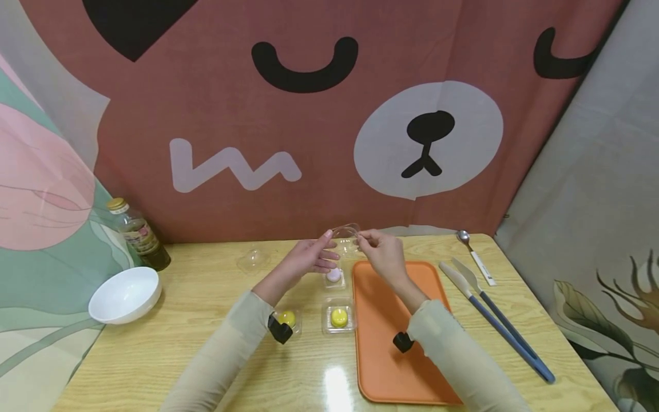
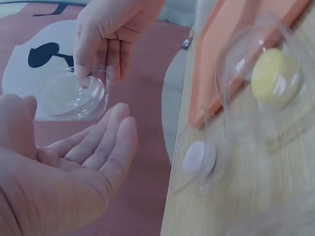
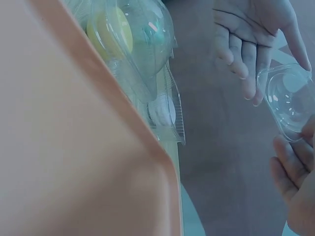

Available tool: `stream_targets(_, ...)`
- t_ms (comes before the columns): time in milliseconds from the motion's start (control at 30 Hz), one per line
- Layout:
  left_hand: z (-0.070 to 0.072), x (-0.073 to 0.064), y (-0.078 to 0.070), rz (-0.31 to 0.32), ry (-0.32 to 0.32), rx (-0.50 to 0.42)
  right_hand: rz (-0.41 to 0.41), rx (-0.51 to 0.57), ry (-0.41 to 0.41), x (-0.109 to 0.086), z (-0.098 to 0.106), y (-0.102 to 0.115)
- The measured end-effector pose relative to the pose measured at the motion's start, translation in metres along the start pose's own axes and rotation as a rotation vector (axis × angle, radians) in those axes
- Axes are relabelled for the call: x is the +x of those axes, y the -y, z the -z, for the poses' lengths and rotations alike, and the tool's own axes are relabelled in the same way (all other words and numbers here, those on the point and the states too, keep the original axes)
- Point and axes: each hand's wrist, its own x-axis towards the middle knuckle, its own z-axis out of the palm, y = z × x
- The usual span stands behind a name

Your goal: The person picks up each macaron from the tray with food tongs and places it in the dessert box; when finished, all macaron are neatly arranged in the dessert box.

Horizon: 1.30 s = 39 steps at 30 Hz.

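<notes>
My right hand (image 1: pixel 383 252) pinches the edge of a clear plastic domed lid (image 2: pixel 74 98), held up above the back of the table. The left hand (image 1: pixel 311 254) faces it palm-up with fingers extended, its thumb tip right at the lid's rim in the right wrist view. Below the hands, a pale pink round sweet (image 1: pixel 334 275) sits in a clear plastic tray. Nearer me, a yellow round sweet (image 1: pixel 339 317) lies in a clear package. Another yellow sweet (image 1: pixel 287 319) in clear packaging is partly hidden by the left wrist.
An orange tray (image 1: pixel 401 366) lies under my right forearm. To its right are blue-handled tongs (image 1: pixel 507 326) and a spoon (image 1: pixel 476 257). Another clear lid (image 1: pixel 253 260) rests at the back left. A white bowl (image 1: pixel 125 294) and a bottle (image 1: pixel 139 234) stand at the far left.
</notes>
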Motion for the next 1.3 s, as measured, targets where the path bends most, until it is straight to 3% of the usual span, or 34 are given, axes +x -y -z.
stream_targets(133,0.001,-0.001,0.001,0.038,0.065,-0.074,0.078,-0.026,-0.036,-0.001,-0.002,0.0)
stream_targets(333,0.004,-0.001,0.002,0.095,0.108,-0.119,0.157,-0.061,-0.055,-0.004,-0.002,-0.001)
stream_targets(433,0.006,-0.001,0.003,0.102,0.133,-0.128,0.149,-0.069,-0.025,-0.004,0.0,-0.001)
stream_targets(533,0.008,-0.001,0.003,0.088,0.118,-0.114,0.073,-0.029,0.078,-0.003,0.004,-0.001)
stream_targets(700,0.011,-0.004,0.002,-0.004,0.009,0.045,-0.065,0.094,0.349,-0.002,0.014,-0.001)
stream_targets(800,0.012,-0.006,0.001,-0.081,-0.063,0.221,-0.081,0.131,0.444,-0.001,0.018,-0.001)
stream_targets(933,0.014,-0.006,0.004,-0.214,-0.096,0.43,-0.087,0.151,0.485,0.0,0.022,-0.002)
stream_targets(1033,0.017,-0.006,0.006,-0.29,-0.083,0.515,-0.074,0.171,0.508,0.001,0.024,-0.004)
stream_targets(1133,0.02,-0.008,0.007,-0.31,-0.057,0.563,-0.028,0.135,0.523,0.002,0.025,-0.006)
stream_targets(1300,0.025,-0.007,0.01,-0.306,-0.011,0.658,0.094,-0.095,0.534,0.001,0.024,-0.007)
